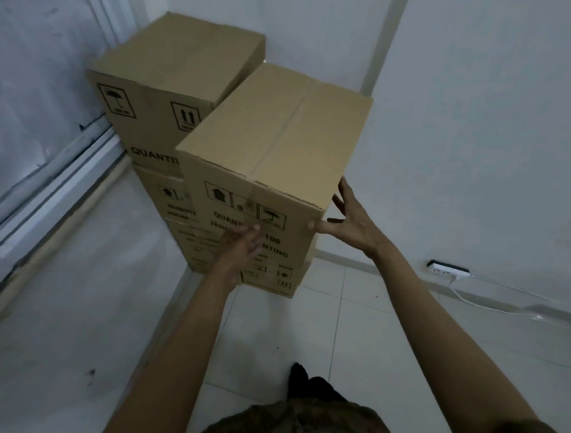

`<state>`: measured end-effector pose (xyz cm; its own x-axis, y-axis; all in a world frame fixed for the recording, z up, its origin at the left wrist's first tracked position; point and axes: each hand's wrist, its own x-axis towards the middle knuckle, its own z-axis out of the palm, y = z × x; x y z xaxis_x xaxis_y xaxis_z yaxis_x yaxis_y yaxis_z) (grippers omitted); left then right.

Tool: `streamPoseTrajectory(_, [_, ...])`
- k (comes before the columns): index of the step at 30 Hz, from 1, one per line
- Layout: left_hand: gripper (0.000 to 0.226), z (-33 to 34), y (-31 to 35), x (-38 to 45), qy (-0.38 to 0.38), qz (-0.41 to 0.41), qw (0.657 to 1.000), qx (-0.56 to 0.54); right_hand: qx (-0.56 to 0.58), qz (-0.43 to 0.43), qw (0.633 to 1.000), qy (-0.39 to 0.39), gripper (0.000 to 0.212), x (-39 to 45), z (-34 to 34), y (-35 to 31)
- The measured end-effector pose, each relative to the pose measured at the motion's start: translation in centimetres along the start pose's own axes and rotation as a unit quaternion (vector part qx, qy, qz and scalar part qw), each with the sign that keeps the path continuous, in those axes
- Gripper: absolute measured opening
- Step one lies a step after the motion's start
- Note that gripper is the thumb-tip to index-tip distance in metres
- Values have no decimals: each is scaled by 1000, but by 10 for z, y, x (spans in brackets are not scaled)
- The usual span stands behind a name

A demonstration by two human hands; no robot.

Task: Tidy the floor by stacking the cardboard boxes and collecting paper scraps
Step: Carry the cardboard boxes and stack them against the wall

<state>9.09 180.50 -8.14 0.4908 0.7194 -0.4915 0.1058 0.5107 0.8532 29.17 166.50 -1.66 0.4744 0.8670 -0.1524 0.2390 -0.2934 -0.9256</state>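
top cardboard box [275, 139] on the near stack in the corner, long axis running away toward the back wall [320, 29], printed end facing here. second stack [172, 74] just beside on the left; bare tiled floor [355, 319] to the right. left hand [243, 247] flat against printed face, fingers straight; right hand [350, 219] spread at right corner, gripping nothing.

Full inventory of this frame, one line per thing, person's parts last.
boxes: at least five, brown cardboard, two stacks in the corner, side by side
front top box: one, brown, atop the nearer stack
back top box: one, brown, atop the stack by the left wall
power strip: one, white, at the right wall's base, cord trailing right
floor: white tiles
left hand: fingers flat on the front box's printed face
right hand: fingers spread at that box's right corner
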Motion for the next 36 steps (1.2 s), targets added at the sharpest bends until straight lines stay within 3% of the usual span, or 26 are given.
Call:
streamPoseTrajectory(3, [32, 16, 6, 14, 8, -19, 1000, -1, 17, -10, 1000, 19, 105, 24, -26, 10])
streamPoseTrajectory(6, [12, 25, 18, 25, 64, -11, 998, -10, 27, -2, 1000, 8, 96, 37, -50, 23])
streamPoseTrajectory(7, [17, 24, 21, 32, 84, -5, 996, -14, 29, -2, 1000, 1, 97, 40, -57, 26])
streamPoseTrajectory(10, [86, 21, 32, 51, 134, 9, 991, -12, 27, -7, 999, -18, 102, 47, -66, 32])
streamPoseTrajectory(12, [99, 19, 39, 62, 141, 4, 990, 18, 11, -5, 1000, -26, 109, 51, -62, 37])
streamPoseTrajectory(14, [92, 21, 43, 68, 137, -8, 989, 46, 8, 7, 1000, -12, 114, 54, -52, 47])
streamPoseTrajectory(18, [55, 21, 57, 83, 127, 7, 990, 57, -15, 9, 1000, 12, 121, 65, -30, 59])
streamPoseTrajectory(22, [60, 17, 75, 113, 107, -23, 992, 68, -4, 8, 999, 34, 99, 94, -34, 53])
streamPoseTrajectory(26, [89, 11, 94, 157, 108, -4, 994, -10, -44, 23, 996, 72, 78, 132, -55, 38])
streamPoseTrajectory(29, [61, 10, 102, 171, 99, 15, 993, -63, -83, 48, 992, 82, 67, 142, -55, 34])
streamPoseTrajectory(36, [42, 6, 93, 185, 63, -7, 992, -107, -79, 94, 975, 184, 46, 130, -12, 53])
